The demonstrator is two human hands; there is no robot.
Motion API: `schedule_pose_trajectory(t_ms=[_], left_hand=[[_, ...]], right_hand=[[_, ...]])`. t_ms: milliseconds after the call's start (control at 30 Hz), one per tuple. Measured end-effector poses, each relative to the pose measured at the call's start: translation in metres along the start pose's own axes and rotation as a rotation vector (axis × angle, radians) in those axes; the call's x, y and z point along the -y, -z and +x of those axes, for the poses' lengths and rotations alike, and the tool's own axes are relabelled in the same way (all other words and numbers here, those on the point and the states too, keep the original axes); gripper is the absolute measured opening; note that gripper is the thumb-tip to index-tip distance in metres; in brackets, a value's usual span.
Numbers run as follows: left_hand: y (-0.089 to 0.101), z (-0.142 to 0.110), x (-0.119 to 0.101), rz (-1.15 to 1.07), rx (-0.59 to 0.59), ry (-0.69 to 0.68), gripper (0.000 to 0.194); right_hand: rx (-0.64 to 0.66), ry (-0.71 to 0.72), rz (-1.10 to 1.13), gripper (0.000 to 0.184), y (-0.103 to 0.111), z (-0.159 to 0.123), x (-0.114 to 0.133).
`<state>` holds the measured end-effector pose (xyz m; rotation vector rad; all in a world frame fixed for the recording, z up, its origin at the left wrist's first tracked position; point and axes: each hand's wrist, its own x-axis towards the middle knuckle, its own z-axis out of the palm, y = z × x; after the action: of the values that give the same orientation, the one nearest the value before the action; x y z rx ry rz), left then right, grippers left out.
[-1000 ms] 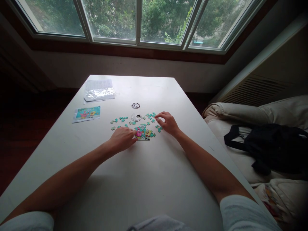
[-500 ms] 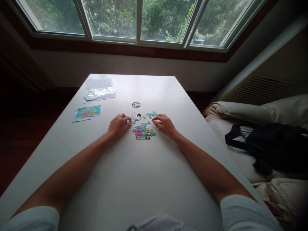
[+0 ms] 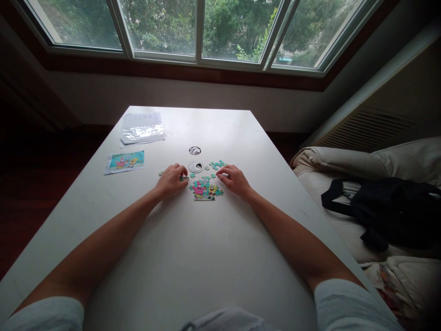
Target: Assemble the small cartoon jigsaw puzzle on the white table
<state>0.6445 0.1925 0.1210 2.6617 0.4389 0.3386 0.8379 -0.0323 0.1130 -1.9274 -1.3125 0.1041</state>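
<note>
A partly joined jigsaw puzzle (image 3: 204,189) with cartoon figures lies flat on the white table (image 3: 206,248). At its left, my left hand (image 3: 171,179) is closed, thumb and fingertips on a teal puzzle piece (image 3: 185,179). Another piece (image 3: 160,174) peeks out at the far side of that hand. My right hand (image 3: 234,180) rests at the puzzle's right, its fingers curved with a small gap between thumb and index finger. No piece shows in that gap. Loose teal pieces (image 3: 217,164) lie just beyond the right fingertips, and a single piece (image 3: 192,175) lies between the hands.
A round grommet cap (image 3: 196,167) and a round hole (image 3: 195,150) are behind the puzzle. To the left lie a cartoon picture sheet (image 3: 124,162) and papers under clear plastic (image 3: 143,128). A sofa with a black bag (image 3: 396,211) stands to the right.
My left hand has shifted slightly nearer to me, and a piece now shows under its fingertips. My right hand has moved slightly left and nearer; the joined puzzle looks the same.
</note>
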Motion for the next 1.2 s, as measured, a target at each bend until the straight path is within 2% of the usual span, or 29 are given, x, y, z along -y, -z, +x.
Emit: schedule_pose_trajectory(t_ms=[300,633,867,1033,1200], left_hand=[[0.002,-0.005,-0.013,-0.142,-0.033,0.071,0.011],[-0.009,-0.013,-0.044,-0.496,-0.055,0.007,0.018],[-0.011,-0.019,-0.058,-0.513,-0.127,-0.029,0.017],[-0.011,-0.021,-0.061,-0.523,-0.076,-0.084,0.013],[-0.010,-0.020,-0.058,-0.487,-0.059,-0.073,0.010]], right_hand=[[0.001,0.007,0.024,0.016,-0.001,-0.001,0.005],[0.021,0.038,0.127,0.022,-0.007,-0.006,0.022],[0.128,-0.010,0.273,0.031,-0.010,-0.007,0.036],[0.146,-0.041,0.354,0.030,-0.012,-0.007,0.039],[0.120,-0.090,0.463,0.032,-0.013,-0.008,0.036]])
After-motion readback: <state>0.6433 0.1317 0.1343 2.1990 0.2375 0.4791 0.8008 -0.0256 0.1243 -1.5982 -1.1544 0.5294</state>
